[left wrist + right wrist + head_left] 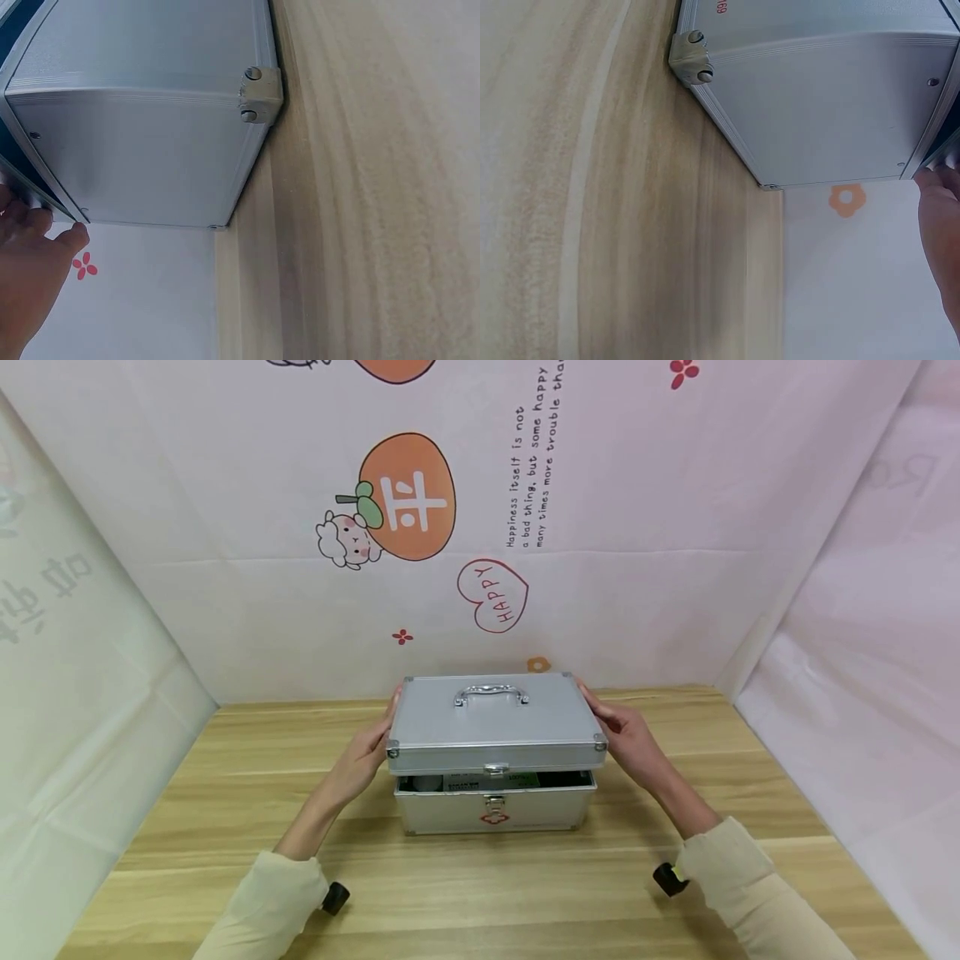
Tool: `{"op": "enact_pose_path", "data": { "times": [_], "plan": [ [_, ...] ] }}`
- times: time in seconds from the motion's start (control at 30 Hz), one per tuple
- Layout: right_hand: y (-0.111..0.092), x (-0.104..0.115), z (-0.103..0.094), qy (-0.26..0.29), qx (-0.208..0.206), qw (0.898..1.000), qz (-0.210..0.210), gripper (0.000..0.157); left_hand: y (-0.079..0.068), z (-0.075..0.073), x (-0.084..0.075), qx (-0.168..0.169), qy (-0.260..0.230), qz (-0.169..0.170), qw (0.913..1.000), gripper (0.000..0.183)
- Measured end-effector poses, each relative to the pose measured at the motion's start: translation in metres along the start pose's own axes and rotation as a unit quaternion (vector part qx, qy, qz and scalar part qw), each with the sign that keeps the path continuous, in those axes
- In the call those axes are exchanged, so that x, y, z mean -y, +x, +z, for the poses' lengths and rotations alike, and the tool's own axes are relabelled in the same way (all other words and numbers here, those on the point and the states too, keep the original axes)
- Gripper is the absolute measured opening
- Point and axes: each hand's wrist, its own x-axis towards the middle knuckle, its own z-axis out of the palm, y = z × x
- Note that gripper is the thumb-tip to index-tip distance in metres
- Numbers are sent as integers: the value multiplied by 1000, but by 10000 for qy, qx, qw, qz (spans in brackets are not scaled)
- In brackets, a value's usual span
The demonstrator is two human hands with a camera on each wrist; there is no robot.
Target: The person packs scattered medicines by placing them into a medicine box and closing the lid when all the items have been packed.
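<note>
A silver metal first-aid box (pixel 450 815) with a red cross emblem stands on the table. Its lid (pixel 442 724), with a chrome carrying handle (pixel 491 694), is partly raised, leaving a gap along the front. My left hand (pixel 358 767) holds the lid's left side; in the left wrist view its fingers curl at the lid's edge and the thumb lies by the box rim. On the opposite side my right hand (pixel 632 745) holds the lid, its fingers partly hidden in both views. Through the gap show a white-and-green packet (pixel 525 780) and a round white thing (pixel 427 783).
The wooden table (pixel 495 893) extends around the box on all sides. Close behind it hangs a white printed cloth (pixel 600 610), with more cloth at left and right. A front latch (pixel 494 805) hangs on the box body. Dark wrist devices (pixel 336 898) sit at both cuffs.
</note>
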Motion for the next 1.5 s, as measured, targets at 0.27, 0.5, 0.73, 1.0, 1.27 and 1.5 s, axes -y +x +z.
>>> {"op": "enact_pose_path", "data": {
  "times": [0.27, 0.5, 0.73, 1.0, 1.27, 1.5],
  "plan": [
    [-2, -4, -1, -20, 74, 9996, -281, 51, -3, 3, 1, 54, -101, 108, 9999, 54],
    [-6, -7, -3, -147, 133, 9996, -213, 53, -5, 5, 5, 74, -86, 139, 9998, 55],
    [-9, -9, -2, -24, 226, 9992, -324, 54, -6, 7, 6, 110, -63, 244, 9996, 56],
    [-13, -10, -3, 160, 376, 9981, -459, 58, -9, 10, 8, 128, -151, 366, 9991, 56],
    [-13, -7, -2, 137, 387, 9985, -352, 59, -10, 10, 7, 100, -122, 195, 9997, 54],
    [-12, -6, -4, 67, 505, 9979, -399, 60, -11, 9, 3, 76, -88, 20, 9999, 53]
  ]
}}
